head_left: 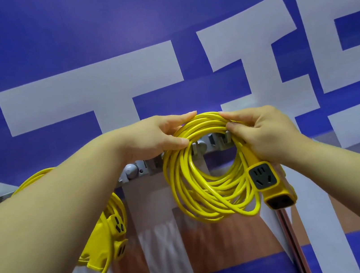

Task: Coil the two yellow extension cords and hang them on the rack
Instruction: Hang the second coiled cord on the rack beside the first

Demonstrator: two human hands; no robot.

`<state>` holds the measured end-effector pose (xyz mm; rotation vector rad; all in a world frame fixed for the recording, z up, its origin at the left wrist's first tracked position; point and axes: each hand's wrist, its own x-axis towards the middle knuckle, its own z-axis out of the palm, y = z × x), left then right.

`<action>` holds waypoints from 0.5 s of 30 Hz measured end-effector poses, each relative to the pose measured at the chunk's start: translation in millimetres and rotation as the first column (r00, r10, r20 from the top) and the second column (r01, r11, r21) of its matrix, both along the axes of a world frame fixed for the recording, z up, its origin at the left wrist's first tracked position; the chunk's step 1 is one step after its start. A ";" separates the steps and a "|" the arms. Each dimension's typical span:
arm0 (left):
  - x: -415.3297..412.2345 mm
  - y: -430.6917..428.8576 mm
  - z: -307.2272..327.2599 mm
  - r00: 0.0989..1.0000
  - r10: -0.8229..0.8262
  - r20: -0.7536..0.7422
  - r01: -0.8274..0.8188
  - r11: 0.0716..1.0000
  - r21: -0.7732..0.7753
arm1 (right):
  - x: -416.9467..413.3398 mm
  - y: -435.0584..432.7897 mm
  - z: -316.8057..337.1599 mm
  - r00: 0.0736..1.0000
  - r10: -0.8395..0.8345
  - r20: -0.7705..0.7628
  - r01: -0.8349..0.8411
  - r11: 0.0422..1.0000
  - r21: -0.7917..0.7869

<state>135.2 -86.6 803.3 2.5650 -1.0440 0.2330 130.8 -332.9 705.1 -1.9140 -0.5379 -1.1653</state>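
A coiled yellow extension cord (209, 190) hangs in loops in front of the grey wall rack (137, 170), its top bundle held at hook height. My left hand (150, 136) grips the top of the coil from the left. My right hand (265, 132) grips it from the right, with the cord's yellow socket block (268, 181) dangling below that hand. A second yellow extension cord (109, 232) hangs from the rack's left part, partly hidden behind my left forearm, its socket block low and a loose loop trailing beneath.
The rack is fixed to a blue wall banner with large white characters (87, 92). Grey hooks (199, 146) stick out of the rack just behind the held coil. A shiny metal pole (291, 236) runs down below the socket block.
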 end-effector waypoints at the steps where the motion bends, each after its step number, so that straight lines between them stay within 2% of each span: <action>1: 0.8 -0.2 -0.9 1.000 0.003 0.022 -0.003 1.000 -0.009 | 0.7 -0.7 -0.6 1.000 -0.003 0.011 0.003 1.000 -0.008; 8: -4.1 0.4 -20.1 0.998 0.003 0.062 0.003 0.995 -0.098 | -3.0 -1.3 -9.7 1.000 0.000 0.027 -0.001 1.000 0.008; 15: -22.8 -1.5 -20.4 0.990 0.077 0.115 -0.075 0.997 -0.026 | -20.1 0.5 6.6 0.994 -0.002 -0.110 0.003 1.000 0.011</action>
